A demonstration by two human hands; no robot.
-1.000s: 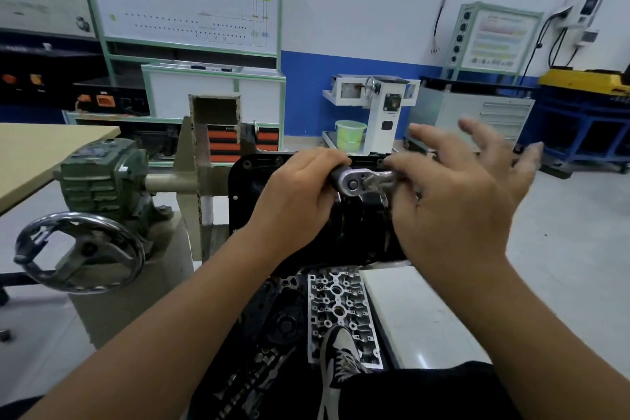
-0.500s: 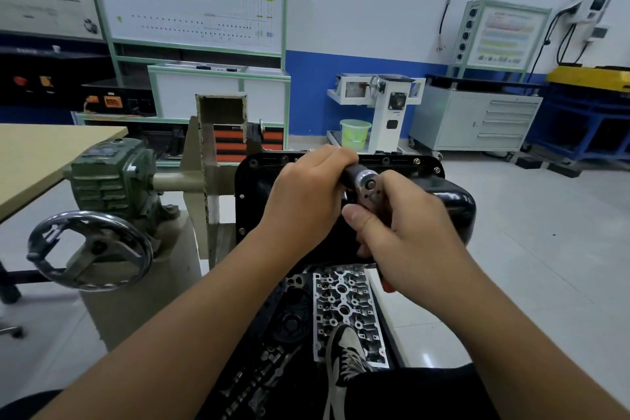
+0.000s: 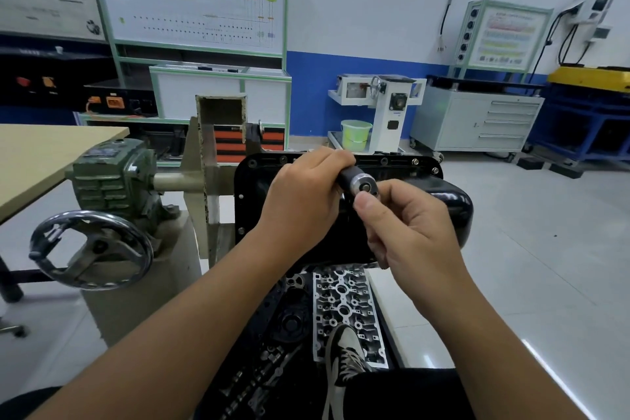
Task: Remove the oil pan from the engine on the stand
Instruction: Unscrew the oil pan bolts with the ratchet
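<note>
**Ratchet gripped in 2 hands at the oil pan**

The black oil pan is seen bolted along its flange to the engine, which is carried on the stand; bolts are visible along its upper rim. A ratchet is held in front of the pan. Its dark handle is wrapped by the clenched fingers of the left hand, and its shiny round head is pinched by the thumb and curled fingers of the right hand. Whether the tool is seated on a bolt cannot be told.

A green gearbox and a chrome handwheel are found left of the stand. A cylinder head lies on the floor below the pan, with a sneaker beside it. A wooden surface is seen at far left.
</note>
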